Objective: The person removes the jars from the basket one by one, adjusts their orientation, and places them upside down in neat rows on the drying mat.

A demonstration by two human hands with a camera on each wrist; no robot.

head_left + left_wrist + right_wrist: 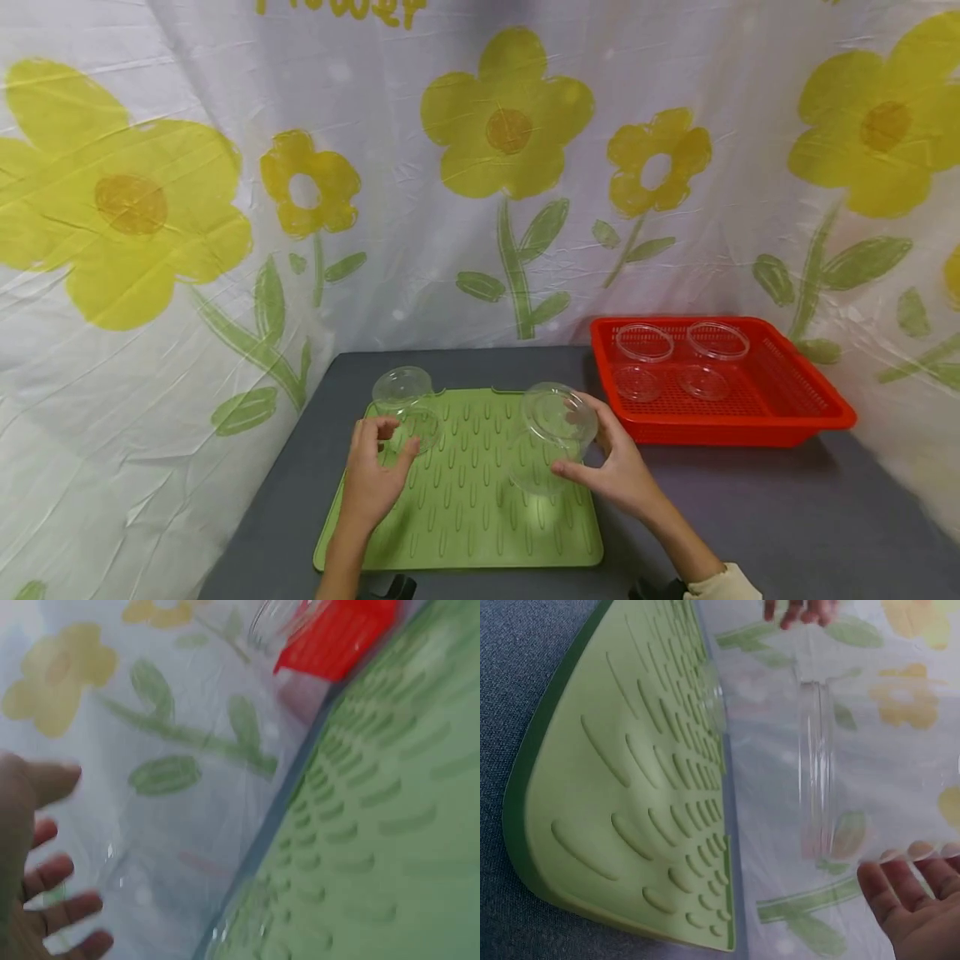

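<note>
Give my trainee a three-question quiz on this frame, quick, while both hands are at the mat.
1. True or false: the right hand holds a clear bowl over the green mat.
2. How many clear dishes sit in the red basket?
3. Which is nearest the left hand? A) the red basket B) the clear bowl at the mat's back left C) the flowered curtain

Key: 1 true; 2 four; 3 B.
</note>
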